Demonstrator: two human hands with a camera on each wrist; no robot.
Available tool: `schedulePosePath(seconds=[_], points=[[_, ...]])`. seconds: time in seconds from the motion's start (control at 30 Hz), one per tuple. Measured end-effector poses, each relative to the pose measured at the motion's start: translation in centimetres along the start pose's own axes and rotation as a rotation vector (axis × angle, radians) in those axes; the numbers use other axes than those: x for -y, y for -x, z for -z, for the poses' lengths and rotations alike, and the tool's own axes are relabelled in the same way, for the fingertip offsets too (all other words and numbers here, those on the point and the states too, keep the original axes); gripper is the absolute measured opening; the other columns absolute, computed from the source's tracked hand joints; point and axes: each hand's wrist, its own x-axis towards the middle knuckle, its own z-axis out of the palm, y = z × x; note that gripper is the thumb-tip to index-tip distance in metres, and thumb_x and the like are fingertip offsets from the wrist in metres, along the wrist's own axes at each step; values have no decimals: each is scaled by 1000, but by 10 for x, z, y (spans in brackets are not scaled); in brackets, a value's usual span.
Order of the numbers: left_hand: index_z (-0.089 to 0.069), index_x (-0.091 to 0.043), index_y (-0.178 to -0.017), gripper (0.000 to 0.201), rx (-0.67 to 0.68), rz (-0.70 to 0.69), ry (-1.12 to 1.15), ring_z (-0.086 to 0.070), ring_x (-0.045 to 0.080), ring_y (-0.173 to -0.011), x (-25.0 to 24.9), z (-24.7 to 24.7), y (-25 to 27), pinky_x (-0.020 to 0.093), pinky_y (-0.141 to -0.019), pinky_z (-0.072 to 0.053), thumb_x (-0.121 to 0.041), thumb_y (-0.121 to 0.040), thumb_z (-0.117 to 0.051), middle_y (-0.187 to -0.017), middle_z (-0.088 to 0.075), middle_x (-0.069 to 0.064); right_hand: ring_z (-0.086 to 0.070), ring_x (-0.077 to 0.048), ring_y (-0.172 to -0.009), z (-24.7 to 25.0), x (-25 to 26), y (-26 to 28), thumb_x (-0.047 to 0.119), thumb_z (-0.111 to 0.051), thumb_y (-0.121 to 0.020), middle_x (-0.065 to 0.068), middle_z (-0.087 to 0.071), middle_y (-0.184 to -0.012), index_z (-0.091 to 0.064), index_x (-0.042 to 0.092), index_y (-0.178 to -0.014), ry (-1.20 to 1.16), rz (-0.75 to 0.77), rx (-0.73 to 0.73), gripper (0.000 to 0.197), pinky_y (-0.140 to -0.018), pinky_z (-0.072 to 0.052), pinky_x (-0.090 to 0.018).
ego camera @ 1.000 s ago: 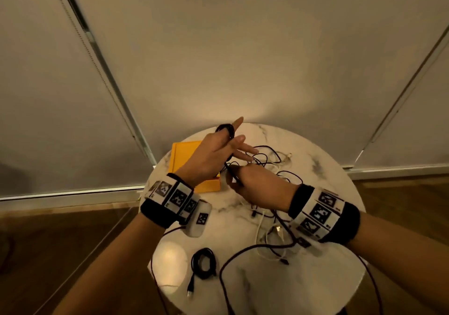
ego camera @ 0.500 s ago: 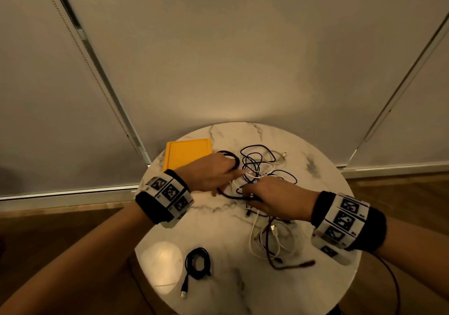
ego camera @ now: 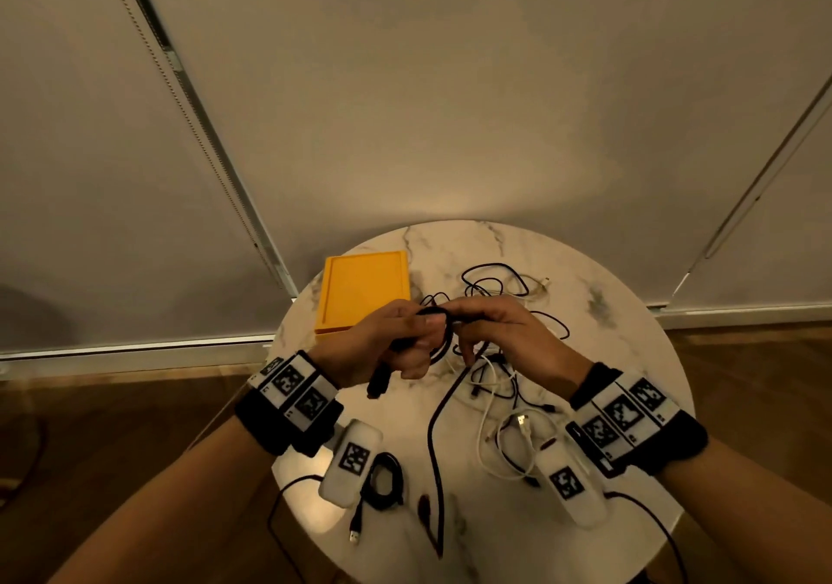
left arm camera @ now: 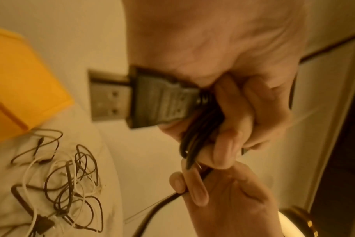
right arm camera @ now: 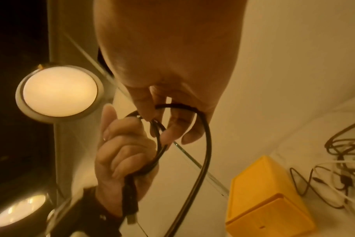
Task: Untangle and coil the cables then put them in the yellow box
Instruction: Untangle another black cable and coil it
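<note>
Home interior, prob. living rm or bedroom. Small round marble-top bench [ego camera: 585, 277] by pale roller blinds [ego camera: 450, 88] w/ bead chain [ego camera: 189, 101], so a full-height window or sliding door behind. Dark wood floor [ego camera: 112, 403], white baseboard [ego camera: 135, 347]. Warm dim light; round globe lamp [right arm camera: 60, 91] seen in right wrist view. Consumer clutter on bench: cables [ego camera: 495, 381], yellow box [ego camera: 364, 290]. No lab or shop gear visible.

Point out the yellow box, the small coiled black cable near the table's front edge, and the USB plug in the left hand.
yellow box [ego camera: 360, 288]: head view, its flat top face.
coiled black cable [ego camera: 383, 481]: head view, the coil's loops.
USB plug [left arm camera: 160, 97]: left wrist view, its black housing.
</note>
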Motion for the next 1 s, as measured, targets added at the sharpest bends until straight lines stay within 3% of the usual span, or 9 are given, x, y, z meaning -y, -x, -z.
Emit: schedulePosePath(seconds=[0.1,0.2,0.3,0.47,0.63,0.77,0.83,0.93,1.0], points=[[-54,-20,-61,36,-99,-26,95,-23,6,-36,5,2,1,20,-48,-40,-39,-91,-60,-45,-40,-11,-55,-17,-53,-5,6,2,15,-48,-98,4,-65,-67,-68,18,-97,8,51,23,20,-58,-45,-27],[-55,-9,-64,42,-274,-78,-42,-36,13,-32,10,-5,-3,27,-53,-46,-30,-99,-45,-39,-41,2,-53,-19,-50,-10,3,-1,20,-42,-103,4,-67,-67,-65,14,-86,108,68,-32,29,-53,-40,-29],[-57,-5,-65,43,-515,-187,-159,-45,21,-35,14,-15,-11,28,-54,-49,-28,-99,-43,-44,-48,12,-52,-21,-46,-8,-4,-8,25,-44,-102,-5,-64,-64,-64,7,-84,163,52,-150,32,-49,-40,-25],[-56,-5,-70,35,-805,-344,-233,-36,13,-40,13,-23,-32,24,-44,-35,-28,-96,-52,-45,-43,0,-48,-4,-44,-9,-3,-21,24,-49,-100,0,-63,-58,-65,15,-75,141,48,-321,31,-47,-35,-18],[-55,-13,-65,35,-839,-376,-262,-32,7,-41,7,-22,-29,20,-44,-31,-30,-95,-54,-46,-36,-8,-52,-23,-48,-17,-8,-16,20,-52,-99,-11,-68,-77,-65,8,-100,44,41,-340,17,-48,-44,-33],[-54,-15,-60,36,-863,-356,-85,-43,12,-50,18,-23,-25,18,-54,-44,-33,-91,-58,-54,-41,0,-53,-17,-51,-37,-18,-8,12,-51,-99,-4,-63,-78,-59,13,-121,69,68,-367,24,-51,-46,-28],[-64,-14,-70,30,-834,-322,34,-61,18,-70,24,-25,-25,24,-69,-53,-39,-87,-59,-71,-60,8,-50,-16,-50,-44,-23,-7,14,-47,-101,-1,-58,-71,-59,17,-127,28,70,-406,29,-48,-44,-27],[-70,-10,-98,35,-806,-270,125,-65,24,-79,30,-27,-23,34,-60,-53,-40,-84,-60,-95,-69,13,-49,-20,-46,-49,-25,-9,16,-43,-103,-10,-57,-65,-59,20,-130,-24,56,-433,32,-44,-42,-27],[-67,-13,-115,38,-755,-294,61,-63,25,-83,33,-26,-20,39,-64,-52,-38,-89,-58,-103,-67,9,-52,-24,-43,-49,-26,-9,19,-43,-103,-17,-61,-68,-63,19,-125,-57,27,-430,30,-42,-42,-25]])
